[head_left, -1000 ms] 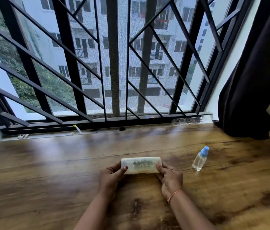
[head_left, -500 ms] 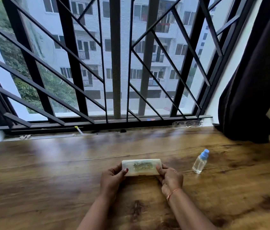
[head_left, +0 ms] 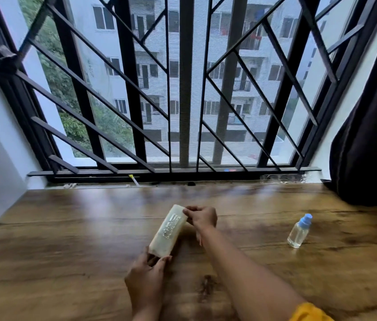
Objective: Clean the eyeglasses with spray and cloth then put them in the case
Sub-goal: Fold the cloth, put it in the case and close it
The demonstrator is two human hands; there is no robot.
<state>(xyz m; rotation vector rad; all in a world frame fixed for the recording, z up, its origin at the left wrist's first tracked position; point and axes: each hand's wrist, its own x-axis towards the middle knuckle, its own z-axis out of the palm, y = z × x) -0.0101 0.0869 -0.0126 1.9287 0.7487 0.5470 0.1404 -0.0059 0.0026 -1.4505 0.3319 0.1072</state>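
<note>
You hold a pale, cream-coloured case in your 2 hands over a wooden desk, in front of a barred window. The case lies at a slant, with 1 end near you and the other toward the window; whether it touches the desk cannot be told. Your left hand has its grip wrapped round the near end, thumb and fingers curled about it. Your right hand pinches the far end from the right side, so that grip is grasping the case too. The case looks closed, its embossed face up, though the seam is too blurred to be sure. A small clear spray bottle with a blue cap stands upright on the desk, well apart to your right, with no hand on it. No eyeglasses and no cloth show anywhere; they may be inside the case, but that cannot be told. By this, the task seems to be at its very start. The case is not yet opened, and taking out the eyeglasses, spraying, wiping, putting them back and closing the case all appear left to do. A dark curtain hangs at the right edge.
</note>
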